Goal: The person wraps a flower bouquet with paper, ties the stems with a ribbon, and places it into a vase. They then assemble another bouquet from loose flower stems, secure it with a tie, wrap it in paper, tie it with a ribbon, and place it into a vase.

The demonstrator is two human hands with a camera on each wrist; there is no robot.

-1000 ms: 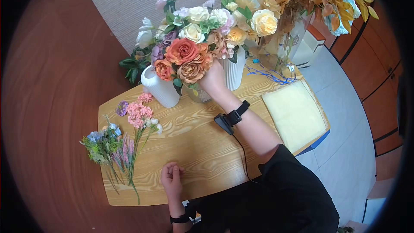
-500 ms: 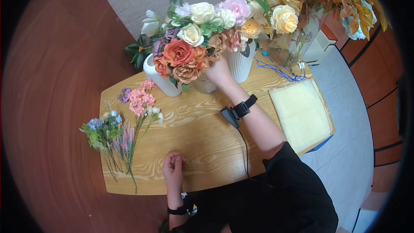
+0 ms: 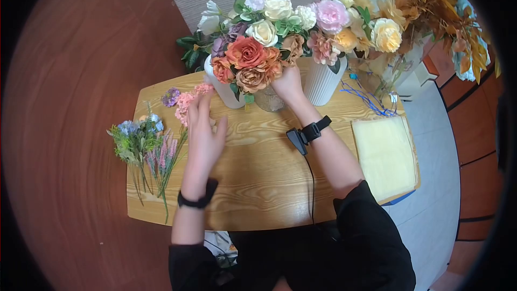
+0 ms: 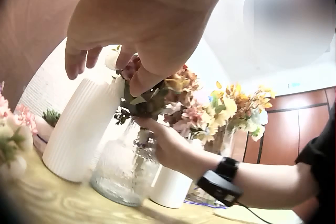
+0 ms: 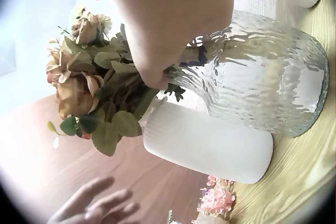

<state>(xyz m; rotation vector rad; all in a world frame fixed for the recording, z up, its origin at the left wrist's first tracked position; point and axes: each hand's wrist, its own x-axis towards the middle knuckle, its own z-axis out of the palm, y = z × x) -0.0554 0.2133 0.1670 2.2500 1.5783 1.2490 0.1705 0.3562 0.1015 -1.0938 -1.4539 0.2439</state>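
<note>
At the mouth of a clear rippled glass vase (image 5: 268, 77), my right hand (image 3: 289, 83) grips the stems of a bouquet of artificial flowers (image 3: 249, 51). Orange, brown, cream and purple blooms spread above the hand, and the stems inside its grip are hidden. My left hand (image 3: 203, 134) is raised over the table, fingers apart and extended, holding nothing. In the head view it overlaps pink flowers (image 3: 184, 105); in the left wrist view its fingers hang in front of the bouquet. White ribbed vases (image 3: 323, 82) flank the glass one.
Blue flowers with greenery (image 3: 132, 134) and pink-purple sprigs (image 3: 161, 153) lie at the table's left. Folded cream cloth (image 3: 385, 156) sits at the right, below blue ties (image 3: 371, 102). Autumn-leaf stems (image 3: 414, 11) rise at the back right. A cable (image 3: 313, 188) hangs from my right wrist.
My left hand has risen from near the table's front edge towards the flowers and opened out its fingers. The right hand stays at the bouquet. The head view has shifted.
</note>
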